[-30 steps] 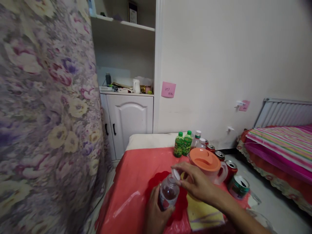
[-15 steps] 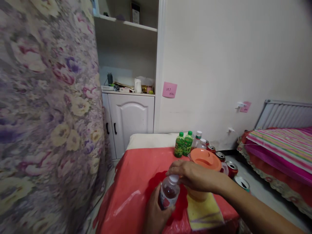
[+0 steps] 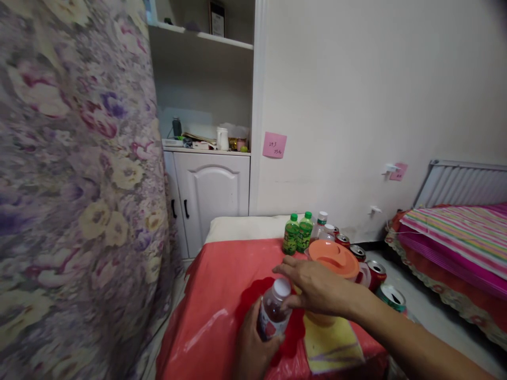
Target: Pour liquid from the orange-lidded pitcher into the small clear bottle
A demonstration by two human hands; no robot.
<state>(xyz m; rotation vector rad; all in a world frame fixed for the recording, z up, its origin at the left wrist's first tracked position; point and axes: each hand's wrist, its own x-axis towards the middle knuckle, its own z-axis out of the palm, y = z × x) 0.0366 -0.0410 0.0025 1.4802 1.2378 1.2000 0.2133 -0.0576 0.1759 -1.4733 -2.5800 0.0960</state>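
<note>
Red sheeting (image 3: pixel 214 295) drapes the table (image 3: pixel 245 228) — curtain (image 3: pixel 79 184) left.

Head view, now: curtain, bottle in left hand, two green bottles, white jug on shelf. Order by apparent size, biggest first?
1. Curtain
2. Bottle in left hand (nearer the camera than 3 and 4; true size unsure)
3. Left green bottle and right green bottle: look alike, not ranked apart
4. White jug
</note>
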